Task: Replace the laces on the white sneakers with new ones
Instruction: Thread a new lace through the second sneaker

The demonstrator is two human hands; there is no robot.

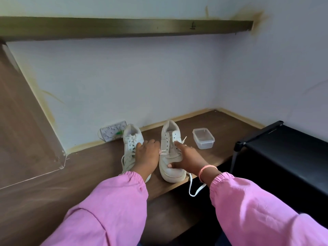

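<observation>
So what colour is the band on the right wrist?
Pink-orange wristband, clearest in the head view.

The left hand (147, 155) covers the front of the left sneaker (132, 144), so its lower lacing is hidden. The right hand (188, 160) hides the right sneaker's (170, 150) outer side, and the loose lace (195, 189) vanishes behind that wrist. The wall socket (111, 133) sits partly behind the left sneaker's heel

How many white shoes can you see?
2. The left sneaker stands on the wooden shelf by the wall, partly behind the left hand. The right sneaker stands beside it, under the right hand, near the plastic box.
</observation>
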